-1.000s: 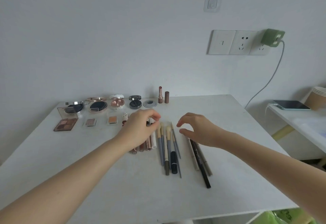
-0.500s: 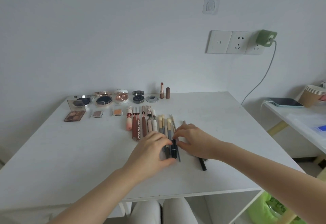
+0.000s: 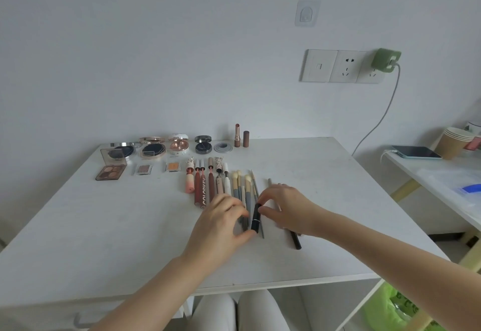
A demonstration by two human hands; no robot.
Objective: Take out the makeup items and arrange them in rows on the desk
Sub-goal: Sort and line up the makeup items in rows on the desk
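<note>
- Surface (image 3: pixel 130 226): white, matte, rectangular slab with a faint grain. Half a second ago it sat the same way under the rows; none of the back-row items has shifted since.
- Left hand (image 3: pixel 221 222): fingers curled, thumb tip under the near end of the black tube (image 3: pixel 256 217), fingertips at its left side, grasping it. A second ago this hand hovered farther back over the lip tubes; it now lies nearer the front edge of the surface.
- Right hand (image 3: pixel 285 207): thumb and forefinger pinch the tube's far end from the right. It has drawn in from its earlier spread pose.
- Black tube: short, glossy cylinder with a thin pale band, lying among the brushes, between both hands.
- Compacts (image 3: pixel 152 148): round, metallic-rimmed, lids raised, in the row behind the tube, along the wall.
- Eyeshadow palette (image 3: pixel 110 172): flat rectangle with brown pans, clear lid raised, far left of the tube.
- Lip tubes (image 3: pixel 200 187): slim cylinders in pink, red and brown, lying side by side just left of the tube.
- Brushes (image 3: pixel 240 182): pale bristles, grey-blue handles, parallel, touching the tube's left side.
- Black pencil (image 3: pixel 295 241): thin, matte, its tip showing right of the tube, beneath the right wrist.
</note>
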